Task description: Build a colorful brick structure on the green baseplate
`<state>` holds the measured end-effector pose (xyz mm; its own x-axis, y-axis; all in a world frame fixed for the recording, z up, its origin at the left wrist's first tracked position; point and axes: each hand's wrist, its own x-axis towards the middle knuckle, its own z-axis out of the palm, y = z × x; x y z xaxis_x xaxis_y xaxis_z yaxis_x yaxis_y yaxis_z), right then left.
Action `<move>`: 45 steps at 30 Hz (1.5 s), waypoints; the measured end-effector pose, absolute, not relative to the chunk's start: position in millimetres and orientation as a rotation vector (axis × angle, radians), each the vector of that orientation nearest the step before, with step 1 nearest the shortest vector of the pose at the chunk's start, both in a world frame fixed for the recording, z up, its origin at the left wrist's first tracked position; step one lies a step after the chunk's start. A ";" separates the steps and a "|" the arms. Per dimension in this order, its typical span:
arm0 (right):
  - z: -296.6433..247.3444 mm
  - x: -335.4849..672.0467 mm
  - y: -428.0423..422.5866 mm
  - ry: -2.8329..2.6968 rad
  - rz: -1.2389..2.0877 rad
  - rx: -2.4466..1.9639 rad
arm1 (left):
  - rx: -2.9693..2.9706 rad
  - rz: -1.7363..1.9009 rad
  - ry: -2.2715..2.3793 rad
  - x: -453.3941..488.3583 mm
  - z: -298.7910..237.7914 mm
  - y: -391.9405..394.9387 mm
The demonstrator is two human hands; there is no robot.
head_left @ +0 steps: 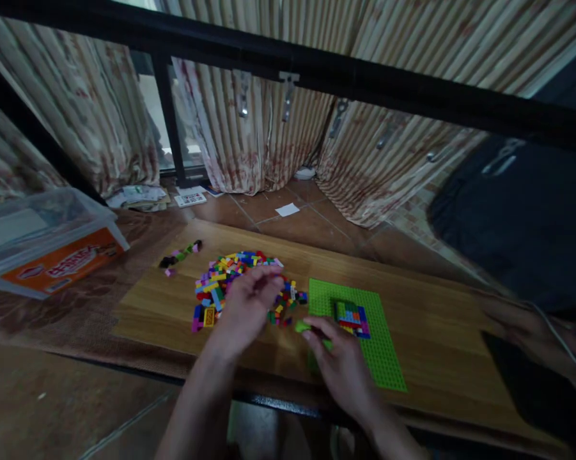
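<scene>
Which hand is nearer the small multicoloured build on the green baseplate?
Right. The right hand lies just in front of the build, over the near-left corner of the green baseplate; the left hand is farther left, over the loose brick pile.

head | forward-down | near | over wooden board (426,306) | single view

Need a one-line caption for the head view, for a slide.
Left hand over a pile of multicoloured plastic bricks; right hand pinches a small green brick beside the green studded baseplate.
</scene>
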<state>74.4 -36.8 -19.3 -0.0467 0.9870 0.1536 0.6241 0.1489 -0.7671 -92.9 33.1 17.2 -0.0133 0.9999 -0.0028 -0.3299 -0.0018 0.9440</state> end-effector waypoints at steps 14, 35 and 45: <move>-35.2 185.5 -42.7 -1.419 0.900 -1.733 | 2.135 0.619 1.167 22.2 -36.3 -18.5; -49.5 207.1 -26.1 -1.403 0.522 -2.039 | 2.358 0.500 1.332 34.0 -49.3 -5.2; -42.6 201.6 -28.0 -1.375 0.618 -2.112 | 2.253 0.532 1.402 35.9 -50.1 -4.3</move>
